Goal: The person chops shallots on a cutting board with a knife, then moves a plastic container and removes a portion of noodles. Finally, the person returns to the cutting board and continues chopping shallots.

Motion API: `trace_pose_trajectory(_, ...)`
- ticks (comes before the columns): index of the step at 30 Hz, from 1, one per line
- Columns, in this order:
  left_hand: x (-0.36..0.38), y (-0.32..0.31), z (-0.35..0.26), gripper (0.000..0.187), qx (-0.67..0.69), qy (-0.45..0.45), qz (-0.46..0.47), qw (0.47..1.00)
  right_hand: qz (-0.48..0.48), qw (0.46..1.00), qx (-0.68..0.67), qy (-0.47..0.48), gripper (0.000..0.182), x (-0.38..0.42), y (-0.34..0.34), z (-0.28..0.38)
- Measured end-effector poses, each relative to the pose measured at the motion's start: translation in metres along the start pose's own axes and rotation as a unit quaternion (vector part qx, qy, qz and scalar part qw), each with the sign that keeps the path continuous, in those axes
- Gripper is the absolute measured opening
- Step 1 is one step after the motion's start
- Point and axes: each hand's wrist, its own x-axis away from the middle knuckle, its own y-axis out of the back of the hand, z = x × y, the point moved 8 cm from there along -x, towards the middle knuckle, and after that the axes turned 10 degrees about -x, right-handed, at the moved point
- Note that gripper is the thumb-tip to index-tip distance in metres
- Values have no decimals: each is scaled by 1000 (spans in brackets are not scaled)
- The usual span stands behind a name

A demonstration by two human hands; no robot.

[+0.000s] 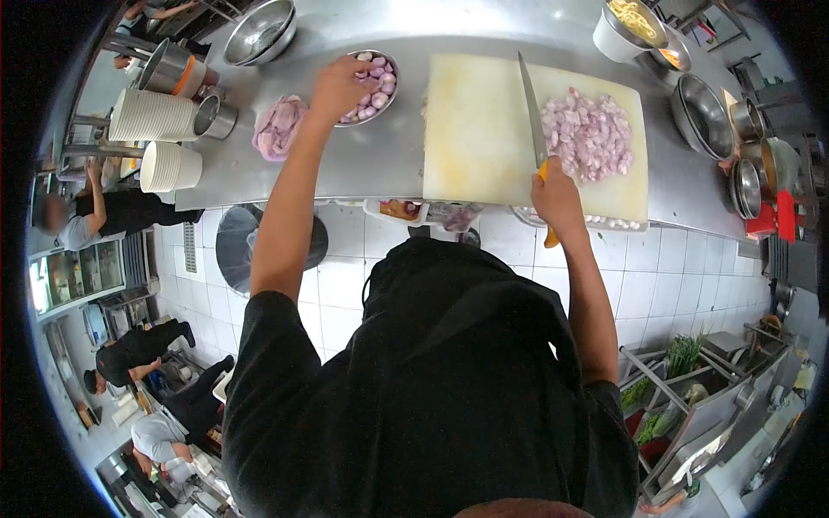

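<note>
My left hand (339, 89) reaches over the rim of a metal bowl (396, 85) of peeled shallots (377, 101). Its fingers are apart and touch the shallots; none is visibly lifted. In my right hand (560, 198) is the yellow handle of a kitchen knife (530, 108), its long blade pointing away from me over the cutting board (475, 129). A heap of chopped shallots (587, 134) lies on the board, just right of the blade. A crumpled pinkish cloth or bag (280, 128) rests left of my left forearm.
Stacked white containers (154, 115) and metal pots stand at the counter's left end. Metal bowls (701, 116) and a white tub (615, 39) line the right. Below the counter edge is a lined bin (243, 246). Several people (138, 354) are on the left.
</note>
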Motion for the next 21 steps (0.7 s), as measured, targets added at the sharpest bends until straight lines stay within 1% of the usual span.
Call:
trace_pose_trajectory(3,-2,-10,-6,24,-28,14,38,999,4,1000,5,-3,28,-1,1,1)
trace_pose_trajectory(6,-2,-11,-21,19,-44,-7,42,998,12,1000,0,-18,27,0,0,-1)
trace_pose_trajectory(9,-8,-27,-11,16,-11,-13,52,999,13,1000,-6,-21,27,0,2,2)
trace_pose_trajectory(10,-9,-29,-7,15,8,4,46,999,16,1000,-14,-23,27,0,1,1)
trace_pose_trajectory(13,-4,-28,-1,15,0,-16,11,1000,25,999,-25,-26,27,-1,-1,-2)
trace_pose_trajectory(14,-3,-31,1,15,-14,-12,27,999,28,999,-27,-27,27,-1,-1,-2)
trace_pose_trajectory(17,-2,-36,-1,14,-79,-41,31,996,34,999,-16,-35,27,0,-1,0)
trace_pose_trajectory(18,-3,-43,-2,14,-117,-31,99,988,32,999,-18,-24,27,-1,-3,-3)
trace_pose_trajectory(21,-3,-41,-10,17,-165,-36,76,983,31,999,-10,-23,28,-4,-6,-6)
